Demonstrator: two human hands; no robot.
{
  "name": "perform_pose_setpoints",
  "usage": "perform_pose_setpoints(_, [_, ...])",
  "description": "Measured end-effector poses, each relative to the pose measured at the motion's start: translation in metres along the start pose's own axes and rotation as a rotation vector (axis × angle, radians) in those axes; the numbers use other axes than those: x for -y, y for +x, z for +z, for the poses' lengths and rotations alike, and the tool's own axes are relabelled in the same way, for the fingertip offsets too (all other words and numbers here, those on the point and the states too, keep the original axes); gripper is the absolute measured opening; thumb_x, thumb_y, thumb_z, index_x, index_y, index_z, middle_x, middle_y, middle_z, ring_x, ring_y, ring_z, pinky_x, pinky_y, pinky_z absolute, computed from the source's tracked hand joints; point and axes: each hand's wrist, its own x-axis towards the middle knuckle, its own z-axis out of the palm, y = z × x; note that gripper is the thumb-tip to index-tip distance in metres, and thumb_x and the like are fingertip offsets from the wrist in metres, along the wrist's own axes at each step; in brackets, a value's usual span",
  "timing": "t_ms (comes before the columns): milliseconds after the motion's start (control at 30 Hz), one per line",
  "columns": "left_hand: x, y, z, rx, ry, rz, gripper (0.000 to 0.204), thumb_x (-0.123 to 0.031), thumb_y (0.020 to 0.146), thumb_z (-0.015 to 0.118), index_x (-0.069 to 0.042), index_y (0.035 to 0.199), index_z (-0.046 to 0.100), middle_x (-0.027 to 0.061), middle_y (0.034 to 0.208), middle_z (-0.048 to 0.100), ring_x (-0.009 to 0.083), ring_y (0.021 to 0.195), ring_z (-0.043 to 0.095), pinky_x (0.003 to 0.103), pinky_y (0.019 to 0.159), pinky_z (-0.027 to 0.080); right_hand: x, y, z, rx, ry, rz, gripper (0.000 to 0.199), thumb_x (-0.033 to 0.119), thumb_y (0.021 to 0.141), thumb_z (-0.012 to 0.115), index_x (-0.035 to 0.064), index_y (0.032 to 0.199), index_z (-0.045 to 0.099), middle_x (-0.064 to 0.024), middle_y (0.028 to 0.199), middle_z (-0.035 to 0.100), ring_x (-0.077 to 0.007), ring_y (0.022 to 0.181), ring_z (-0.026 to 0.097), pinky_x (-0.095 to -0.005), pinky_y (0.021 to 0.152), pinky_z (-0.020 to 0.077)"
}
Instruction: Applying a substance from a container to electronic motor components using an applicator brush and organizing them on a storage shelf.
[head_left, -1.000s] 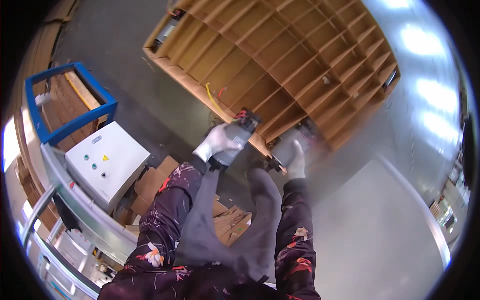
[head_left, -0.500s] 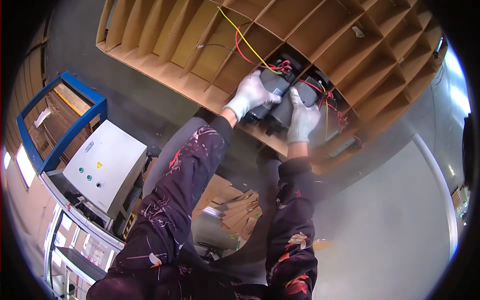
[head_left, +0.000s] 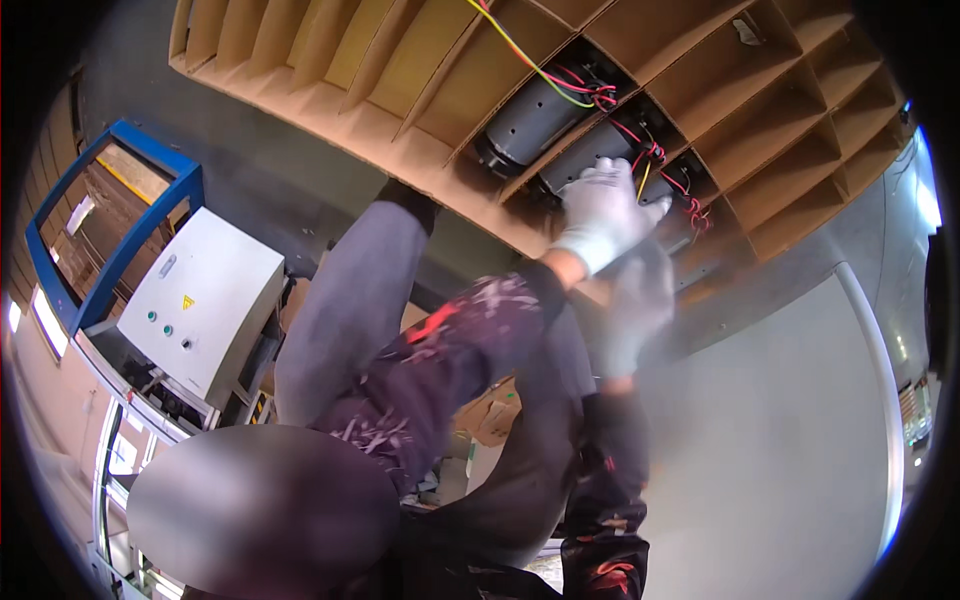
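A cardboard grid frame [head_left: 300, 100] holds dark grey motors in its compartments, with red and yellow wires at their far ends. The left motor [head_left: 530, 125] lies fully in view. Beside it, the middle motor [head_left: 580, 160] is partly covered by my left hand [head_left: 603, 205]. This hand wears a white glove; its fingers and thumb reach around the right motor [head_left: 660, 188], whose near end they hide. My right hand [head_left: 640, 300], also gloved, is close below it at the frame's near edge. Motion smears its fingers, and I cannot see anything in it.
A white control box [head_left: 205, 300] with round buttons stands at the left, next to a blue-framed window panel [head_left: 120, 220]. To the right is a large pale panel [head_left: 780, 420] with a rounded edge. Cardboard scraps [head_left: 492, 415] lie below my arms.
My left hand has left the left motor and crossed to the right motor. My right hand has come off the middle motor and drawn back toward me. The view has shifted slightly.
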Motion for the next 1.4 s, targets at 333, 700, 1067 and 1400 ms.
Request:
perform_pose_setpoints(333, [0.066,-0.013,0.033,0.154,-0.977,-0.087,0.013,-0.011,0.090,0.069,0.001,0.094,0.066,0.0028,0.084,0.066,0.0084,0.077,0.057,0.027,0.073,0.049,0.003,0.090,-0.012,0.396,-0.559,-0.884,0.050,0.000,0.082,0.057,-0.0005,0.132,0.054,-0.0185,0.131,0.059,-0.0328,0.122,0.056,-0.0428,0.106,0.0424])
perform_pose_setpoints(700, [0.130,-0.039,0.026,0.081,-0.550,-0.231,0.038,-0.036,0.091,0.068,0.001,0.079,0.071,0.0132,0.068,0.068,0.0254,0.055,0.061,0.040,0.060,0.050,-0.028,0.086,0.014,0.817,-1.221,-1.343,0.056,0.015,0.086,0.052,-0.0005,0.140,0.048,-0.0155,0.146,0.049,-0.0294,0.140,0.040,-0.0416,0.119,0.0281])
perform_pose_setpoints(1067, [0.153,-0.034,0.048,-0.066,-0.280,-0.345,0.028,-0.026,0.079,0.070,0.001,0.088,0.068,0.0248,0.095,0.068,0.0399,0.095,0.065,0.050,0.085,0.052,-0.043,0.064,0.087,0.773,-1.548,-1.000,0.048,0.022,0.091,0.048,0.0001,0.133,0.055,-0.0158,0.139,0.055,-0.0282,0.136,0.045,-0.0419,0.119,0.0228])
perform_pose_setpoints(1400, [0.100,-0.126,-0.084,0.133,-0.014,0.087,0.042,-0.028,0.084,0.066,-0.004,0.118,0.059,0.0146,0.113,0.061,0.0336,0.109,0.057,0.048,0.094,0.045,0.002,0.083,0.059,0.612,-0.849,-0.895,0.049,0.013,0.075,0.064,0.0056,0.123,0.057,-0.0133,0.097,0.062,-0.0322,0.095,0.059,-0.0453,0.087,0.0456])
